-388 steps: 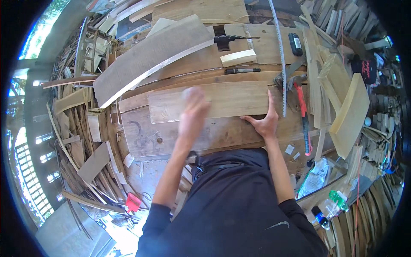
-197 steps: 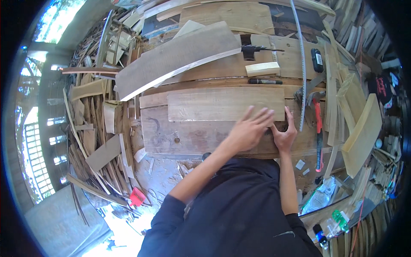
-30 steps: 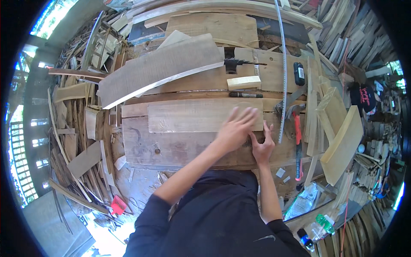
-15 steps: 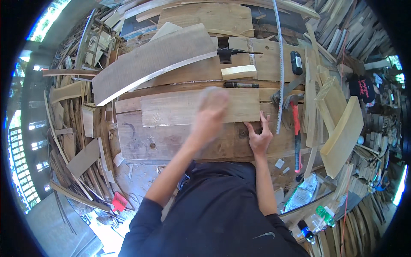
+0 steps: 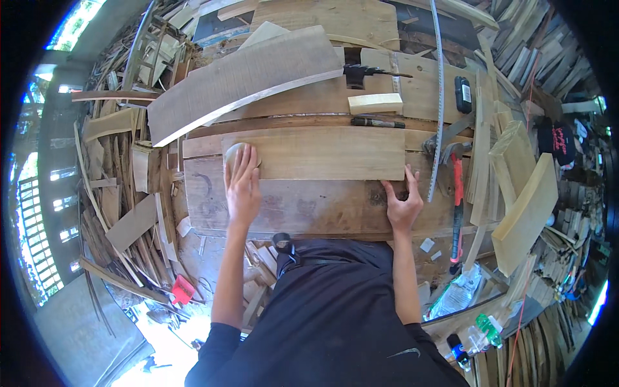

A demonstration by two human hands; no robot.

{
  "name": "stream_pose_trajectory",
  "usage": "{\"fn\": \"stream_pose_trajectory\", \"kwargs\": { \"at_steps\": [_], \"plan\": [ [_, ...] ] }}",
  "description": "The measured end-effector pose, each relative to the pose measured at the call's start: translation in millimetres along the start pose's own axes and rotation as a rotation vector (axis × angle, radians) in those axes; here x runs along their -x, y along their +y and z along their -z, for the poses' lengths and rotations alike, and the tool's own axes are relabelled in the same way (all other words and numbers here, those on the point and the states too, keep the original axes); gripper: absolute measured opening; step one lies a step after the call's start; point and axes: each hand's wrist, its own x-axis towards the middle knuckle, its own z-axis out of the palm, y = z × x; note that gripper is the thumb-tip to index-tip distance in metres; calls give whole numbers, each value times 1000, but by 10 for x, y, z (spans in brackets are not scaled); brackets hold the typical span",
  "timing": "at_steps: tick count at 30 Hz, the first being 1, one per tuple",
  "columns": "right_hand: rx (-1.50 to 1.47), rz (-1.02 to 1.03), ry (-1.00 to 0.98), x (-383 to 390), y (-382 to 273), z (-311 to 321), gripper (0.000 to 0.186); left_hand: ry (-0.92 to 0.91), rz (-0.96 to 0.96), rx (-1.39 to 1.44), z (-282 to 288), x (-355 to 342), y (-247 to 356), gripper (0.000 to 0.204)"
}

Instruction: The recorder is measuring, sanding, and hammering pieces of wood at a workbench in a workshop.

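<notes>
A long pale board (image 5: 322, 153) lies crosswise on the wooden bench (image 5: 303, 209). At its left end, my left hand (image 5: 242, 190) presses a round, pale pad (image 5: 233, 155), resembling a sanding disc, onto the surface with fingers stretched over it. The pad is partly hidden by those fingers. My right hand (image 5: 404, 200) braces the board's near right corner, thumb at the front edge and a finger against the end. Just beyond the board are a dark marker (image 5: 377, 122) and a small wood block (image 5: 375, 103).
A broad grey-brown plank (image 5: 248, 84) lies slanted at the back left. On the right are a claw hammer (image 5: 458, 206) with a red-and-black handle, a long measuring strip (image 5: 438, 103) and a black device (image 5: 463, 95). Thick boards (image 5: 525, 213) lean farther right; scrap wood (image 5: 138, 238) crowds the left.
My left hand has swept the pad left, from mid-board to the left end. My right hand stays at the board's right corner. The whole view has shifted slightly.
</notes>
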Motion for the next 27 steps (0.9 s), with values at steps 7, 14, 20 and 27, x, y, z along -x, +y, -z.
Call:
{"fn": "stream_pose_trajectory", "kwargs": {
  "at_steps": [7, 14, 20, 27],
  "plan": [
    [-13, 20, -33, -18, -79, -33, 72, -246, -463, 222, -614, -111, 1551, 59],
    [96, 315, -30, 2, 21, 61, 80, -160, -347, 190, -93, -308, 1242, 63],
    [120, 539, -343, 12, -299, 55, 53, 302, 209, 69, 59, -236, -597, 62],
    [132, 521, -447, -354, -274, 148, 46, 209, 256, 338, -48, -127, -622, 69]
  ]
}}
